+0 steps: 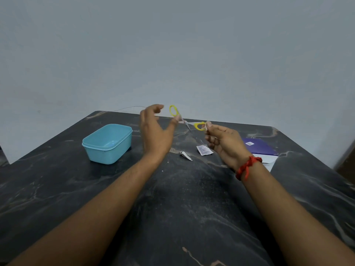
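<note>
Small scissors (185,122) with two yellow handle loops are held up over the far part of the dark marble table (172,198), their handles spread wide apart. My right hand (222,143), with a red thread at the wrist, pinches the right yellow loop between thumb and fingertip. My left hand (155,131) is raised beside the other loop. Its thumb tip touches the shank just below that loop, and its fingers are loosely curved and apart from the scissors.
A light blue plastic box (107,144) without a lid stands at the left. A metal nail clipper (185,155) and a small white sachet (204,150) lie between my hands. A purple packet (259,148) on white paper lies at the right. A plain wall is behind.
</note>
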